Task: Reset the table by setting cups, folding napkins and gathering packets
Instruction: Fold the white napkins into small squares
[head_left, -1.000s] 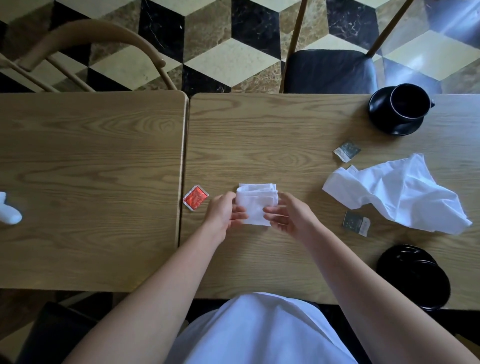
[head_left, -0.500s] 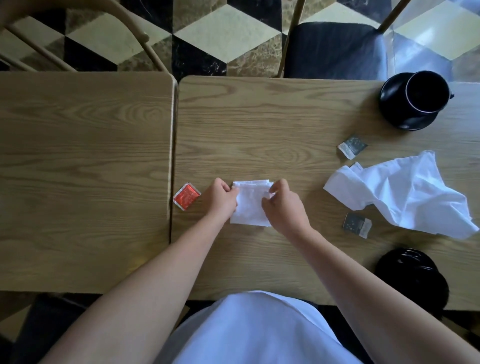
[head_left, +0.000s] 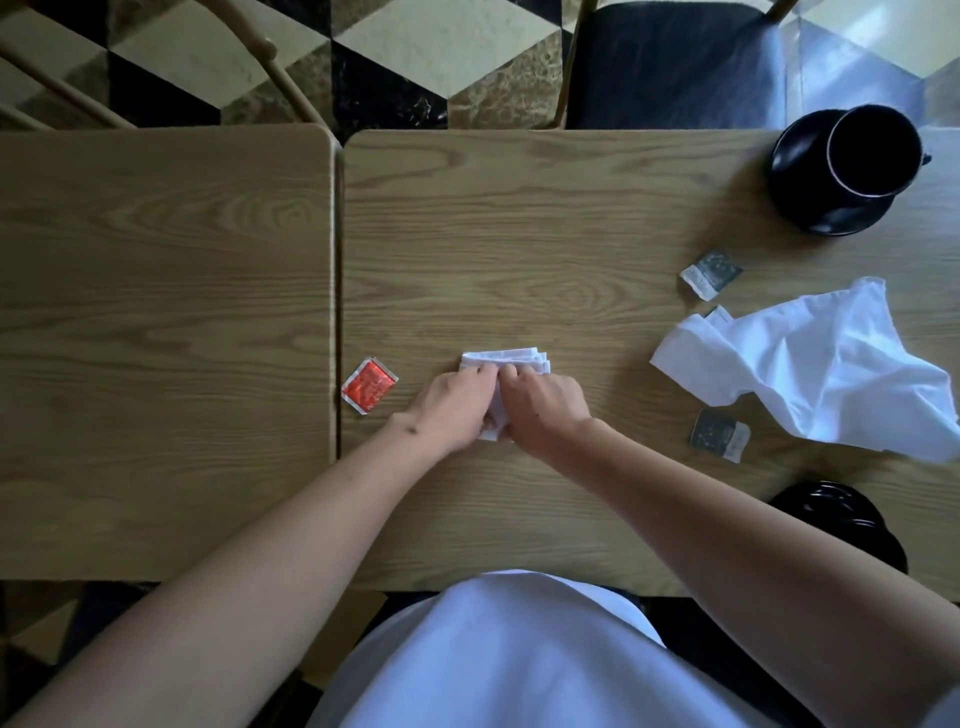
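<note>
A small folded white napkin (head_left: 506, 358) lies on the right wooden table (head_left: 519, 234). My left hand (head_left: 457, 405) and my right hand (head_left: 543, 410) lie side by side on top of it, fingers curled, covering most of it. A red packet (head_left: 370, 385) rests left of my hands near the table's left edge. A crumpled white napkin (head_left: 826, 374) lies at the right. One dark packet (head_left: 710, 273) sits above it, another (head_left: 719, 434) below it. A black cup on a black saucer (head_left: 852, 166) stands at the far right corner.
A second black saucer or cup (head_left: 841, 519) sits at the near right edge, partly behind my right forearm. A second wooden table (head_left: 156, 338) adjoins on the left with a narrow gap. A dark chair seat (head_left: 670, 62) and a wooden chair (head_left: 260, 47) stand beyond the tables.
Both hands have closed in over the folded napkin, from holding its sides to pressing on top of it. The view has shifted slightly forward and down.
</note>
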